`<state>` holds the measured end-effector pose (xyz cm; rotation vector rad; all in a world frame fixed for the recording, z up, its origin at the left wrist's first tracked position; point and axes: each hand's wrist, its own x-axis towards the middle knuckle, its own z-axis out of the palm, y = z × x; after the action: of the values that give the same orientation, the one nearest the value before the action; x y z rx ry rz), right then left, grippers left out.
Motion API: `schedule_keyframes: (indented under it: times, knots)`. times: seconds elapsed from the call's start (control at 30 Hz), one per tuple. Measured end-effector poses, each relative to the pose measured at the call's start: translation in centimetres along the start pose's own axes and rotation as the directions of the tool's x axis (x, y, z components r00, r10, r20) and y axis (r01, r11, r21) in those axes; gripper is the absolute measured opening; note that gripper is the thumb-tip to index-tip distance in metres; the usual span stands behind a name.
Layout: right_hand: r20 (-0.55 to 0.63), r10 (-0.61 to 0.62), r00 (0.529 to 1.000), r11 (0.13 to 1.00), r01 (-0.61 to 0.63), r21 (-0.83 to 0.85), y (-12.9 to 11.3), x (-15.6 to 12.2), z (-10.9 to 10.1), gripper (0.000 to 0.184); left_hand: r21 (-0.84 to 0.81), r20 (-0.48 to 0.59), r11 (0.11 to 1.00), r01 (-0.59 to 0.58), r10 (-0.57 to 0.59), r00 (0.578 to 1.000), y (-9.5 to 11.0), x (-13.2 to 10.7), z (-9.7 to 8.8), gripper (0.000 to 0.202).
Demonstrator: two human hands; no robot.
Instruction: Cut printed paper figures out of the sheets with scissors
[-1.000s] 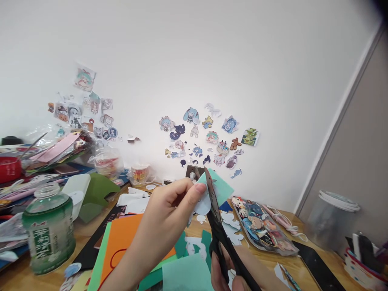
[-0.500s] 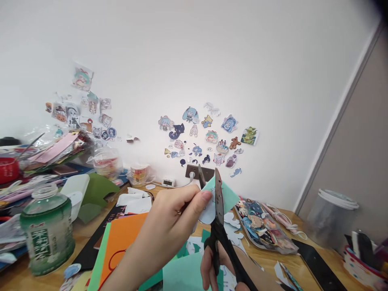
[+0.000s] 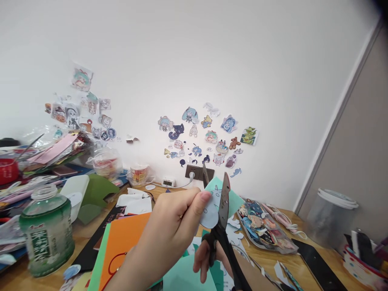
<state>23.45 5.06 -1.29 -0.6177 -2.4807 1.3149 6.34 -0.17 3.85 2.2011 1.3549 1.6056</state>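
Our left hand is pinching the cutout and teal paper above the desk, and the scissors are gaping wider around the paper than a second ago, so we are probably pausing between snips. Our right hand is gripping the scissors, fingers uncurling, its thumb hiding from us, while the paper is masking most of the far blade.

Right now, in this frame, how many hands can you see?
2. The left hand is near the lower middle, pinching paper; the right hand is lower and to its right, holding scissors. Both show only partly; no others are visible.
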Motion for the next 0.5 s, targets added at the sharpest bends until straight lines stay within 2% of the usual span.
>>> schedule_keyframes:
  times: [0.1, 0.23, 0.4, 0.5]
  knots:
    - [-0.002, 0.011, 1.000, 1.000, -0.011, 0.012, 0.02, 0.14, 0.13, 0.051, 0.018, 0.007, 1.000, -0.015, 0.015, 1.000, 0.07, -0.03, 0.12, 0.038]
    - [0.002, 0.052, 0.999, 0.999, -0.052, 0.012, 0.23, -0.19, 0.34, 0.039, 0.027, -0.018, 0.999, -0.034, 0.034, 0.999, -0.05, -0.09, 0.09, 0.038]
    - [0.042, 0.063, 0.997, 0.998, -0.063, -0.007, 0.68, -0.50, 0.20, 0.040, 0.026, -0.053, 0.999, -0.035, 0.036, 0.998, -0.21, -0.12, -0.08, 0.039]
    - [0.048, 0.076, 0.996, 0.997, -0.074, -0.033, 0.70, -0.66, 0.14, 0.030, 0.012, -0.049, 1.000, -0.026, 0.026, 0.998, -0.21, -0.09, -0.18, 0.040]
